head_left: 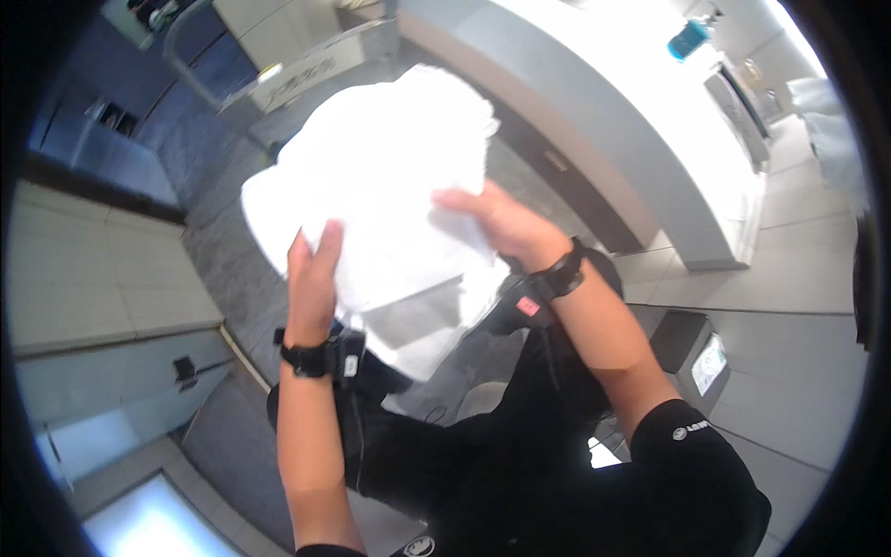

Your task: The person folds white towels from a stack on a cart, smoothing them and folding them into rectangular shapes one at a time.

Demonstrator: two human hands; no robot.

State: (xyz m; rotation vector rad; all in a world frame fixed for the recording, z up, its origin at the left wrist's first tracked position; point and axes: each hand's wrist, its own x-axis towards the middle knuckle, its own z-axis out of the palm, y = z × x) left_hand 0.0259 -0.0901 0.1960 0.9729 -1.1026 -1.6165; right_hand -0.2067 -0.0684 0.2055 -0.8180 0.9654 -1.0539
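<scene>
A bulky folded white cloth (pixel 390 181), perhaps a towel, is held up before me in both hands. Strong light washes out most of its folds. My left hand (pixel 313 278) grips its near left side, thumb on top and the other fingers partly hidden. On the right edge, my right hand (pixel 511 219) holds it with the thumb pressed over the upper face. A lower flap of the cloth (pixel 424 348) hangs towards my knees, partly in shadow. Black bands with small boxes sit on both wrists.
A white counter (pixel 626 83) with a thick grey front runs along the right. A teal bottle (pixel 688 40) stands on it. Beyond the cloth is a grey tubular frame (pixel 191 76) with a plate bearing writing (pixel 306 76). A glass door with a dark handle (pixel 186 372) is at left.
</scene>
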